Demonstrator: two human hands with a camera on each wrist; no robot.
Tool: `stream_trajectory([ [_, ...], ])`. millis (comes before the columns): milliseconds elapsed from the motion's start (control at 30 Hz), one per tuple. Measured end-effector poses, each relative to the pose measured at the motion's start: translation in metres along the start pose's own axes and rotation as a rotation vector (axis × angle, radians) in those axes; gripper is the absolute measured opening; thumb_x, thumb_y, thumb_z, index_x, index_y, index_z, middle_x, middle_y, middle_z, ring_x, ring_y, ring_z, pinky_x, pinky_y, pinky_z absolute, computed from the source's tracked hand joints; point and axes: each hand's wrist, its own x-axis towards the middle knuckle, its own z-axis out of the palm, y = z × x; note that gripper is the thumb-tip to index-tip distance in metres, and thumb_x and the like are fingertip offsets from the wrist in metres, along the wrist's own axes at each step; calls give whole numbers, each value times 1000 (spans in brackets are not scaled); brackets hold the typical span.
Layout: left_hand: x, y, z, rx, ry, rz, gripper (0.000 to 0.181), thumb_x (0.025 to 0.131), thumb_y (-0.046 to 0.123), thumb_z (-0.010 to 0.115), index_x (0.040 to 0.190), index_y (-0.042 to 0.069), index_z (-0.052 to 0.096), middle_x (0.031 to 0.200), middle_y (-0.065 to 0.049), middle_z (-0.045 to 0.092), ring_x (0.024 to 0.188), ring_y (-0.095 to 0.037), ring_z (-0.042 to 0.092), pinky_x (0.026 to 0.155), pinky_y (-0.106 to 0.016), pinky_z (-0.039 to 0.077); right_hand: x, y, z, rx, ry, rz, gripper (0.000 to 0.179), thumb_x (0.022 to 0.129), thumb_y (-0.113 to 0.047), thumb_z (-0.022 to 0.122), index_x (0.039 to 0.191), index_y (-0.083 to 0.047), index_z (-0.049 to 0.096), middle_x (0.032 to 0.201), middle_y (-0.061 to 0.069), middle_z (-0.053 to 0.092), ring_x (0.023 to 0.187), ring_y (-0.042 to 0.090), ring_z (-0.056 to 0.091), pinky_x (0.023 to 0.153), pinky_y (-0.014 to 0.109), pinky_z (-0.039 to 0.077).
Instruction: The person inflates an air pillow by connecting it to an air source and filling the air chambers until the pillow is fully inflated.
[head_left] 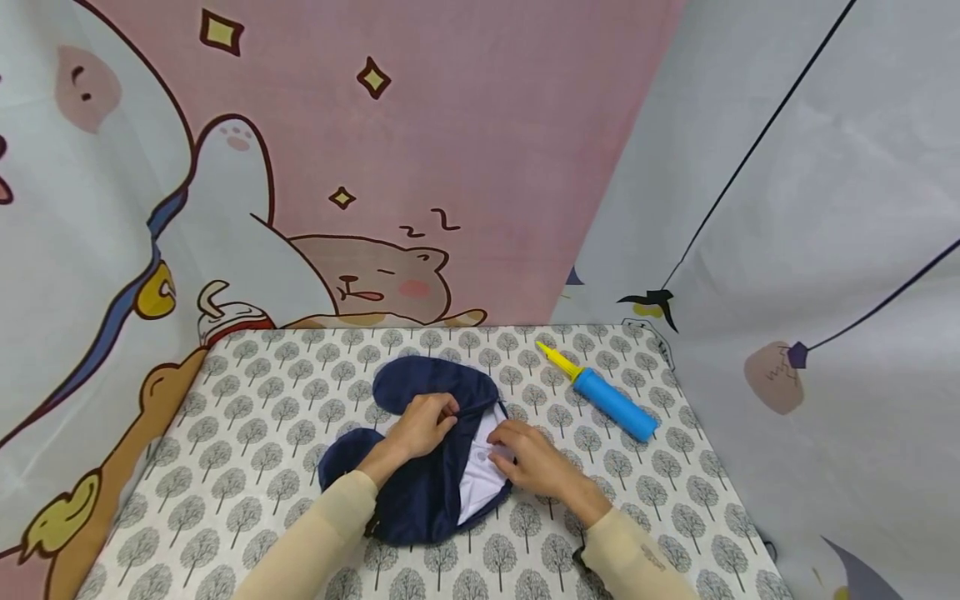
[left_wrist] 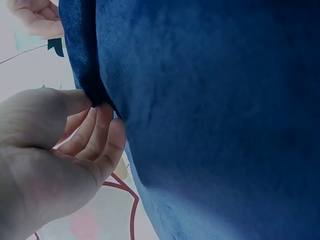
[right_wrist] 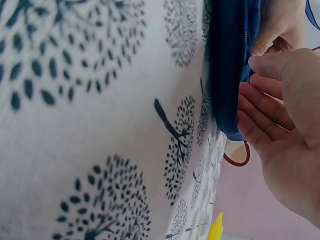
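A navy velvety U-shaped neck pillow [head_left: 420, 508] lies flat on the table, its two rounded arms toward the left. Along its right side the cover gapes, showing a white inner part [head_left: 480, 475]. My left hand [head_left: 423, 425] pinches the cover's folded edge between thumb and fingers; the left wrist view shows this navy fold [left_wrist: 82, 55] close up. My right hand [head_left: 532, 458] is at the right end of the opening, fingertips over the white part, thumb and fingers apart. In the right wrist view, a zipper [right_wrist: 245, 30] runs along the navy rim beside my right fingers.
A hand pump [head_left: 615, 404] with a blue barrel and yellow nozzle lies to the right of the pillow. A cloth with printed trees [head_left: 247, 517] covers the table. Cartoon-printed curtains [head_left: 480, 167] hang behind and at both sides.
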Motion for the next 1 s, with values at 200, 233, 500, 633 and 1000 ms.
stream_trajectory([
  [200,-2,-11,6,17,20,39,4,104,12,77,108,10,77,96,-5,83,85,-17,78,76,-36,62,4,1,10,-71,-14,-64,19,100,-16,84,116,-6,82,110,6,80,102,21,75,94,40,64],
  [233,-2,-17,11,20,24,48,4,105,14,77,108,12,77,96,-3,83,85,-16,77,75,-34,61,4,1,11,-87,-14,-74,18,100,-17,84,114,-7,82,108,5,80,101,21,75,93,40,64],
  [500,1,-43,30,31,-1,-8,6,104,21,79,109,22,79,98,7,82,88,-7,76,78,-33,61,9,0,14,-158,-7,-112,11,97,-17,88,106,-13,84,101,0,79,90,15,73,86,35,62],
  [633,-1,-33,24,26,16,-8,6,103,18,78,109,20,79,97,5,82,87,-7,76,77,-33,61,10,-1,15,-173,-2,-114,10,96,-17,88,104,-13,84,100,-1,79,89,15,73,85,35,62],
  [1000,-13,40,-14,76,-28,-42,17,102,4,78,119,3,77,105,-9,78,93,-21,76,83,-38,62,11,-3,17,-191,19,-116,11,93,-18,92,100,-14,84,97,-1,79,87,15,73,86,36,62],
])
